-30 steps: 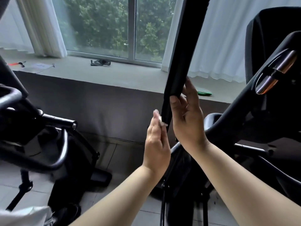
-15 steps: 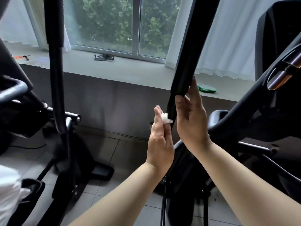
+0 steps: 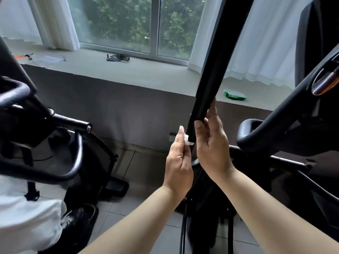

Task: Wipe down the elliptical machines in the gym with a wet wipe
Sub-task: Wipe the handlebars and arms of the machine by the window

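Head view: you are looking down at both hands in front of a black upright bar (image 3: pixel 216 61) of the elliptical machine, which is slanting up out of the top of the frame. Your right hand (image 3: pixel 212 143) is wrapping round the bar at the lower end of its thicker sleeve, thumb on the near side and fingers behind. Your left hand (image 3: pixel 178 162) is pinching a small white wet wipe (image 3: pixel 188 142) and pressing it against the left side of the bar, just below your right thumb.

Behind the bar, a grey window sill (image 3: pixel 139 76) is running across the room under a window (image 3: pixel 128 24) that is showing green trees, with white curtains (image 3: pixel 256 43) hanging at both sides. A green packet (image 3: pixel 234 95) is lying on the sill just right of the bar, a dark strap-like item (image 3: pixel 118 57) is lying near the glass, and some papers (image 3: pixel 47 60) are lying far left. A dark wall (image 3: pixel 119 110) is dropping from the sill to a tiled floor (image 3: pixel 146 208).

A second black machine (image 3: pixel 55 143) is standing on your left, with white fabric (image 3: pixel 23 217) and a black shoe (image 3: pixel 77 219) showing at the lower left. On your right, a curved black handle (image 3: pixel 275 125) is sweeping upward.
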Demonstrator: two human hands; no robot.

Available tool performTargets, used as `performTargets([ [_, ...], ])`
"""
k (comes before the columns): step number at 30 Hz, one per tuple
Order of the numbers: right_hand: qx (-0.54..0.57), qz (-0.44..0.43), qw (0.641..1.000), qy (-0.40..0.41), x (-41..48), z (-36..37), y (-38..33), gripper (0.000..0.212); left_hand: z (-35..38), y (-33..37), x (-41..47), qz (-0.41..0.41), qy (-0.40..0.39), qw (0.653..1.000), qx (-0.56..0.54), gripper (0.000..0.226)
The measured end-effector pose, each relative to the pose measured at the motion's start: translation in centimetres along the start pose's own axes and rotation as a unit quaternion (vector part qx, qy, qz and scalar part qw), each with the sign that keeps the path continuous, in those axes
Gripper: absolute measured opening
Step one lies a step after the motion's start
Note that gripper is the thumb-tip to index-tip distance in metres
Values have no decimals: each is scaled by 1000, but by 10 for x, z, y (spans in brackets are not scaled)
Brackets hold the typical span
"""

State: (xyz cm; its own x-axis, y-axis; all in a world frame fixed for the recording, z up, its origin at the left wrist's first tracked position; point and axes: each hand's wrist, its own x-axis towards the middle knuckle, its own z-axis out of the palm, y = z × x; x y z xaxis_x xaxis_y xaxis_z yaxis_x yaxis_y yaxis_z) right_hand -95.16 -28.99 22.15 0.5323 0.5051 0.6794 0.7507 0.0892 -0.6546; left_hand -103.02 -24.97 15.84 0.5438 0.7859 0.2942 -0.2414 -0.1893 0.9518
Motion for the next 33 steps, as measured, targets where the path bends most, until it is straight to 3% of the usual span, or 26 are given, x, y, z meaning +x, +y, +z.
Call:
performTargets([
  [7, 4, 6, 1000, -23, -9, -1, 6, 63, -10, -42, -16, -134, 2, 989, -63, 55],
  [13, 6, 18, 999, -27, -20, 1, 15, 60, -4, -18, -14, -101, 40, 989, -104, 56],
  [20, 11, 54, 997, -52, -35, 6, 26, 62, -4, -51, -23, -181, 22, 978, -100, 62],
  [26, 14, 60, 997, -49, -40, 8, 32, 61, 4, -39, -25, -152, 77, 979, -110, 58],
  [33, 17, 59, 996, -65, -46, 8, 35, 58, -1, -48, -20, -152, 38, 978, -136, 56],
])
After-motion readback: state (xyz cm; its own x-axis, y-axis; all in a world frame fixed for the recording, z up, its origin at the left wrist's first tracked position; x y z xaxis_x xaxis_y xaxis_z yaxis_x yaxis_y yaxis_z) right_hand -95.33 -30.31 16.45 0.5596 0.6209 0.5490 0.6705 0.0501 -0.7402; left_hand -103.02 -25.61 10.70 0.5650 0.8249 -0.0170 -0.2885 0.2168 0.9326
